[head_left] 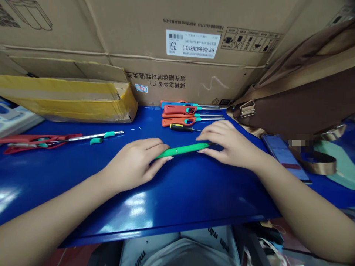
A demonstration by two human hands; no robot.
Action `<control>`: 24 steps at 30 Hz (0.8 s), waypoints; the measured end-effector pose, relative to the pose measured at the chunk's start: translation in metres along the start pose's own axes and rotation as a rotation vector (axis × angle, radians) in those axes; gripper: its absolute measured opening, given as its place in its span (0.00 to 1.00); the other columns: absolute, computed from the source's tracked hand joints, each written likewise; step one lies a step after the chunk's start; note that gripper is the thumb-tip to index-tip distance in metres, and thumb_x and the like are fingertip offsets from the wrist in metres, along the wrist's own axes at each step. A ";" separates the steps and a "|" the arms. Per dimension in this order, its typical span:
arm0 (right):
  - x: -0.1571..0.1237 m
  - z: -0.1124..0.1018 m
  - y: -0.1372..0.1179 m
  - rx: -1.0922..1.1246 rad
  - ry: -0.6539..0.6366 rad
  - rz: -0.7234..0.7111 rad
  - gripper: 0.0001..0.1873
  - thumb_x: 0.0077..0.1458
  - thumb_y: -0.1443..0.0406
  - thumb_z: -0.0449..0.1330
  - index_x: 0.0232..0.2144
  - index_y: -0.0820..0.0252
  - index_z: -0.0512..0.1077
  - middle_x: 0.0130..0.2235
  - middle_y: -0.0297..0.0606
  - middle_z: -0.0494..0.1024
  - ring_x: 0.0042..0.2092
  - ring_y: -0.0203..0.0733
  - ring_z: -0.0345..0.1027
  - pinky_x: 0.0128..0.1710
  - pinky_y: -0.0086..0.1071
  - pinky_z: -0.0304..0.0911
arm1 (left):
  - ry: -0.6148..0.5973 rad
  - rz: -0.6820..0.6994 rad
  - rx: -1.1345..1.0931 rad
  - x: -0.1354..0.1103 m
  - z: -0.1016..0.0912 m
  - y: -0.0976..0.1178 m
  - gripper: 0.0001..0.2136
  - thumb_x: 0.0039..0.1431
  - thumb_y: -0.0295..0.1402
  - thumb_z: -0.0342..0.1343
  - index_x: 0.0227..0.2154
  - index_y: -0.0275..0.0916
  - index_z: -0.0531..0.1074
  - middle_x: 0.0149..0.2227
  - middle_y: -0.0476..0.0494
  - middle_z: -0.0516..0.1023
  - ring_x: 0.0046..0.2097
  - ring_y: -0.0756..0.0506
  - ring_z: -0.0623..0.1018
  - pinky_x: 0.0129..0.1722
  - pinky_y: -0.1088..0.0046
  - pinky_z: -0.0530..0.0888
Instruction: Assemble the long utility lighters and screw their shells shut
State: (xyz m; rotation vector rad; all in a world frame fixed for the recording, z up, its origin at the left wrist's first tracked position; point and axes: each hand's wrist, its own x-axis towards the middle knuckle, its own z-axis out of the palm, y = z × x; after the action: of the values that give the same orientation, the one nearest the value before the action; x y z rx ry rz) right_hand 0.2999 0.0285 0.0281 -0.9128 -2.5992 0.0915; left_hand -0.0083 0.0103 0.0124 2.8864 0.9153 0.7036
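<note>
A green stick lighter lies across the middle of the blue table. My left hand is closed round its left end. At the other end, my right hand pinches it with curled fingers. Behind my hands lies a small screwdriver with a black and yellow handle. Beyond it, several orange stick lighters with teal triggers are stacked side by side against the cardboard box.
Large cardboard boxes wall the back. A yellow-taped carton sits at left. Red lighter parts, a metal tube and a teal cap lie left. A brown bag and a phone are at right.
</note>
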 end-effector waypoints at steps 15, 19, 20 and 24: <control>0.007 0.024 -0.016 0.187 -0.133 0.021 0.10 0.71 0.60 0.57 0.42 0.59 0.75 0.39 0.38 0.79 0.41 0.43 0.71 0.48 0.41 0.62 | -0.126 -0.418 -0.546 0.001 0.008 0.017 0.14 0.69 0.42 0.55 0.35 0.37 0.78 0.34 0.44 0.79 0.37 0.46 0.76 0.39 0.70 0.70; 0.007 0.028 -0.023 0.176 -0.098 -0.081 0.23 0.66 0.50 0.62 0.54 0.60 0.74 0.48 0.44 0.82 0.49 0.47 0.75 0.52 0.43 0.65 | -0.191 -0.580 -0.702 0.005 0.011 0.024 0.24 0.71 0.49 0.48 0.23 0.38 0.70 0.18 0.50 0.69 0.20 0.51 0.67 0.21 0.75 0.63; 0.007 0.030 -0.025 0.152 -0.083 -0.116 0.27 0.65 0.49 0.63 0.57 0.61 0.72 0.50 0.46 0.82 0.50 0.49 0.76 0.52 0.44 0.67 | -0.220 -0.606 -0.743 0.005 0.012 0.025 0.26 0.72 0.50 0.46 0.22 0.38 0.69 0.15 0.52 0.66 0.17 0.51 0.64 0.17 0.75 0.60; 0.005 0.034 -0.031 0.020 -0.051 -0.166 0.28 0.72 0.51 0.54 0.63 0.64 0.69 0.49 0.49 0.82 0.47 0.50 0.78 0.46 0.44 0.72 | -0.243 -0.653 -0.835 0.007 0.013 0.022 0.26 0.73 0.51 0.43 0.26 0.38 0.71 0.17 0.51 0.70 0.13 0.52 0.62 0.13 0.75 0.59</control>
State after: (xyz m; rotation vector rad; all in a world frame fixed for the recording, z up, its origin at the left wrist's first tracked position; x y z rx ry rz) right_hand 0.2651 0.0091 0.0039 -0.6924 -2.7044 0.0962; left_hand 0.0140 -0.0023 0.0073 1.7577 1.0906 0.4822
